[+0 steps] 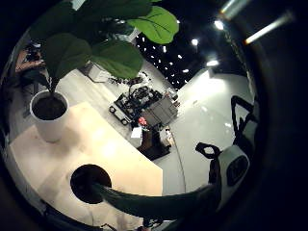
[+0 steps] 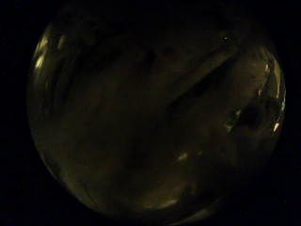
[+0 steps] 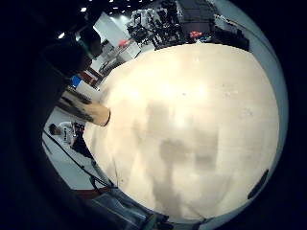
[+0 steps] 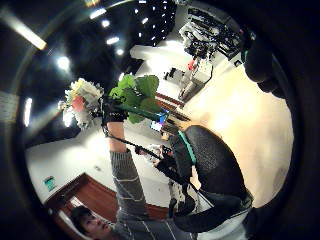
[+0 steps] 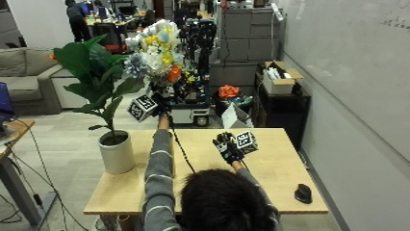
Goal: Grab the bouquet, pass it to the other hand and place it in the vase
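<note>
My left hand (image 5: 158,104) is raised high above the table's far edge and grips the stems of the bouquet (image 5: 154,50), a bunch of white, yellow, blue and orange flowers pointing up. The right thumb side palm view shows the same hand (image 4: 114,113) round the green stems, with the blooms (image 4: 81,104) beyond it. A green stem (image 1: 144,204) runs across the left little finger side palm view. My right hand (image 5: 227,147) hovers over the middle of the table, fingers relaxed and holding nothing. The white vase (image 5: 117,154) stands at the table's left, with a leafy plant (image 5: 90,72) in it.
The light wooden table (image 5: 275,166) carries a black mouse (image 5: 302,193) near its right front corner, also seen in the right little finger side palm view as a black mouse (image 3: 259,184). Boxes and a cart stand beyond the far edge. The wall runs along the right.
</note>
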{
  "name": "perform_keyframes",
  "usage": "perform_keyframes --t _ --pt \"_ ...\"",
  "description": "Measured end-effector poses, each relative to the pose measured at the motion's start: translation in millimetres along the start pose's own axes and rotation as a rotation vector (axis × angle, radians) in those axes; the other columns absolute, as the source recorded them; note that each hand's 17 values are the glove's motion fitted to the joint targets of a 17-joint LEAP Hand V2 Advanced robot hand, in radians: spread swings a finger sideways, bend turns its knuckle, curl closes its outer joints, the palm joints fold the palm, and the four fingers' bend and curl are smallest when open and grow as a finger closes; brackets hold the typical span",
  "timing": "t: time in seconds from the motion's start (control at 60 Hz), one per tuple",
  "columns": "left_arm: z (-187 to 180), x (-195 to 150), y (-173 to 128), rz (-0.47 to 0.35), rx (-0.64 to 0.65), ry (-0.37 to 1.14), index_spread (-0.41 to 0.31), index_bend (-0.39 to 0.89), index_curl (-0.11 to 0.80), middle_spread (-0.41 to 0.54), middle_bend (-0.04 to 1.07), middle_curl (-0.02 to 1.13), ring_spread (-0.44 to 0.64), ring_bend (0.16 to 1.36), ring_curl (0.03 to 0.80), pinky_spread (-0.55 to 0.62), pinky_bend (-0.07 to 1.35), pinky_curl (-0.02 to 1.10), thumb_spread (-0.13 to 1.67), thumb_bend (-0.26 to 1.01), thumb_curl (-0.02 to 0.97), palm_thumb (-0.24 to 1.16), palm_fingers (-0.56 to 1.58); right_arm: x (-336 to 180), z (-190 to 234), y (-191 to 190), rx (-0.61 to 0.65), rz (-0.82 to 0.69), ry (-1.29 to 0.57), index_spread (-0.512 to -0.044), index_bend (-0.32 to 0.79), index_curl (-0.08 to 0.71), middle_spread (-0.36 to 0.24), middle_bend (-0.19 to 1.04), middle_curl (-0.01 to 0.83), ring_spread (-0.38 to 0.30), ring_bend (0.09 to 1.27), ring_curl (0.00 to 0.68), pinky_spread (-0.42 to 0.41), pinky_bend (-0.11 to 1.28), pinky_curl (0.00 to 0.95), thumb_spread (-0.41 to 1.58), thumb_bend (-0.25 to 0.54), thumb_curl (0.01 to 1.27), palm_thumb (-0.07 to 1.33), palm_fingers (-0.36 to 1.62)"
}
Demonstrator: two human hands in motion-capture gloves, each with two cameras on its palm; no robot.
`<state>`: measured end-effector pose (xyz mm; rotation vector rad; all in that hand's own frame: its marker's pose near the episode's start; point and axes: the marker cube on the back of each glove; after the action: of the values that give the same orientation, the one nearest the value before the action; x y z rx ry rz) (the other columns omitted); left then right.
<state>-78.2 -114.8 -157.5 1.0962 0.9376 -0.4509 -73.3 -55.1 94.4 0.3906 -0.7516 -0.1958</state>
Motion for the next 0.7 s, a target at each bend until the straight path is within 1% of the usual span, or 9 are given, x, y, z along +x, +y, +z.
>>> perform_keyframes --t 0.067,0.133,0.183,0.267,0.317,0.5,0.533,0.6,0.7 --pt "-5 2 3 0.002 -0.004 -0.013 -0.375 0.53 0.623 -0.346 0.86 0.59 -0.37 0.88 0.481 -0.4 0.66 0.47 1.09 -0.02 0.528 0.71 1.41 11 -1 -2 0.022 0.045 0.081 -0.21 0.14 0.317 -0.045 0.24 0.441 -0.116 0.35 0.39 0.085 0.18 0.322 1.17 -0.017 0.32 0.57 0.92" --pt "3 -9 -1 0.015 -0.001 -0.023 -0.375 0.53 0.623 -0.346 0.86 0.59 -0.37 0.88 0.481 -0.4 0.66 0.47 1.09 -0.02 0.528 0.71 1.41 1 2 -1 0.013 -0.037 0.027 -0.209 0.13 0.319 -0.045 0.23 0.441 -0.116 0.35 0.391 0.085 0.18 0.32 1.17 -0.018 0.31 0.57 0.92" --pt "1 -9 0 0.003 -0.004 -0.023 -0.376 0.53 0.624 -0.348 0.86 0.59 -0.37 0.88 0.482 -0.4 0.66 0.47 1.09 -0.02 0.528 0.71 1.41 6 1 -5 0.031 -0.081 0.064 -0.208 0.13 0.319 -0.045 0.24 0.443 -0.116 0.35 0.391 0.09 0.17 0.319 1.17 -0.018 0.31 0.57 0.92" --pt "-4 -5 3 -0.011 -0.006 -0.012 -0.376 0.53 0.625 -0.346 0.86 0.59 -0.37 0.88 0.482 -0.4 0.66 0.47 1.09 -0.02 0.529 0.71 1.41 17 -2 -3 0.043 0.002 0.146 -0.208 0.13 0.319 -0.045 0.24 0.444 -0.116 0.35 0.393 0.093 0.18 0.318 1.17 -0.019 0.31 0.57 0.93" --pt "0 -8 1 -0.009 -0.008 -0.004 -0.376 0.53 0.624 -0.348 0.86 0.59 -0.37 0.88 0.482 -0.41 0.66 0.47 1.09 -0.02 0.529 0.71 1.41 14 0 -1 0.026 0.007 0.111 -0.208 0.13 0.319 -0.045 0.24 0.444 -0.116 0.35 0.393 0.094 0.17 0.317 1.17 -0.019 0.31 0.57 0.93" --pt "1 -10 -4 0.003 0.01 -0.02 -0.377 0.53 0.626 -0.349 0.86 0.59 -0.37 0.88 0.482 -0.41 0.66 0.47 1.1 -0.02 0.527 0.71 1.41 -3 5 2 -0.002 -0.095 -0.043 -0.207 0.14 0.321 -0.045 0.24 0.442 -0.116 0.34 0.395 0.095 0.17 0.314 1.17 -0.019 0.31 0.57 0.93" --pt "-1 -8 -2 -0.003 -0.002 -0.02 -0.377 0.53 0.626 -0.349 0.86 0.59 -0.37 0.88 0.482 -0.41 0.66 0.47 1.1 -0.02 0.527 0.71 1.41 0 4 0 0.006 -0.116 -0.026 -0.208 0.14 0.321 -0.045 0.24 0.442 -0.116 0.34 0.395 0.095 0.17 0.313 1.17 -0.019 0.31 0.57 0.93" --pt "-5 -4 2 -0.014 -0.036 -0.025 -0.377 0.53 0.626 -0.349 0.86 0.59 -0.37 0.88 0.482 -0.4 0.66 0.47 1.1 -0.02 0.526 0.71 1.41 8 3 0 0.012 -0.063 0.021 -0.208 0.14 0.322 -0.045 0.24 0.441 -0.116 0.34 0.395 0.095 0.17 0.312 1.17 -0.019 0.31 0.57 0.93" --pt "-6 -3 3 -0.014 -0.053 -0.038 -0.378 0.53 0.626 -0.348 0.86 0.59 -0.37 0.88 0.482 -0.41 0.65 0.47 1.1 -0.02 0.525 0.71 1.41 14 1 -2 0.031 -0.064 0.054 -0.208 0.14 0.322 -0.045 0.24 0.444 -0.116 0.34 0.396 0.095 0.17 0.31 1.17 -0.019 0.31 0.57 0.93"
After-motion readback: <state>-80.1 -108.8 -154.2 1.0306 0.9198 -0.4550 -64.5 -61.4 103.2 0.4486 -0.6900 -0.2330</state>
